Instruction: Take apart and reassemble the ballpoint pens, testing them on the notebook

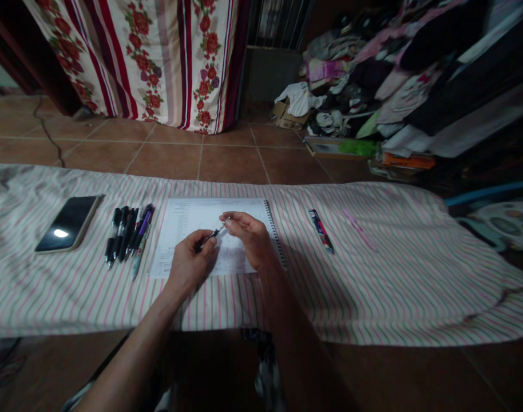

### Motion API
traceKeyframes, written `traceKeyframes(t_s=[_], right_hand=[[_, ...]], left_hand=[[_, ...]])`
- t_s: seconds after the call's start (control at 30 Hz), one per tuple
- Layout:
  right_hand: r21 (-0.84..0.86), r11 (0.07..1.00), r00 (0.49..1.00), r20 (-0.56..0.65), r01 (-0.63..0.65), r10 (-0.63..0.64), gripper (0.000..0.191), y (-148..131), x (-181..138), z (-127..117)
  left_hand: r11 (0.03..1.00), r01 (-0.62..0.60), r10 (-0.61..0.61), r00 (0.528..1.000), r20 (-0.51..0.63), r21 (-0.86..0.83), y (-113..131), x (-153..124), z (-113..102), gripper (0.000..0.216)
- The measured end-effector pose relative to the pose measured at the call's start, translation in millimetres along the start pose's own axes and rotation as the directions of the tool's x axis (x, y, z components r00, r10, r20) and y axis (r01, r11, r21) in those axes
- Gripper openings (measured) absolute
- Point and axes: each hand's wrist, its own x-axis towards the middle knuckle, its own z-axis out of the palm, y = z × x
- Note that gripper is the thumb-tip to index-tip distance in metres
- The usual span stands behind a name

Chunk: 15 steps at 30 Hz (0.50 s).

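Over a spiral notebook [201, 209] with printed or written lines, both of my hands meet around a slim pen [220, 229]. My left hand [193, 254] is closed on the pen's dark part. At the pen's pale upper end, the fingers of my right hand [249, 234] pinch together; whether they hold the pen itself or a small part of it, I cannot make out. To the left of the notebook lies a row of several pens [128, 232], mostly black, with one purple and one patterned.
A phone [68, 224] lies at the left on the striped cloth [394, 286]. To the right are a dark blue and red slim packet [321, 230] and a pink stick-like item [359, 230]. Beyond, clothes [330, 68] are heaped near a floral curtain [171, 63].
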Motion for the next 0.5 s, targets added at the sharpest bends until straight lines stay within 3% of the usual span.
traceKeyframes(t_s=[0.2, 0.3, 0.4, 0.5], right_hand=[[-0.043, 0.999, 1.000, -0.006, 0.019, -0.019, 0.026, -2.8, -0.6, -0.5], [-0.108, 0.991, 0.990, -0.110, 0.078, -0.090, 0.026, -2.0, 4.4, -10.9], [-0.253, 0.958, 0.940, -0.272, 0.136, -0.205, 0.029, -1.0, 10.3, -31.8], [-0.526, 0.843, 0.877, -0.348, 0.112, -0.333, 0.030, -4.1, 10.2, -55.0]], left_hand=[[1.000, -0.004, 0.004, 1.000, 0.004, -0.023, 0.1, 0.3, 0.5, 0.024], [0.999, 0.003, -0.004, 1.000, -0.016, -0.038, -0.1, 1.0, 0.0, 0.025], [0.999, 0.025, -0.026, 0.999, -0.040, -0.031, 2.2, 1.0, -1.4, 0.027], [0.999, 0.042, -0.043, 0.998, -0.047, -0.029, 5.1, 0.6, -2.7, 0.028]])
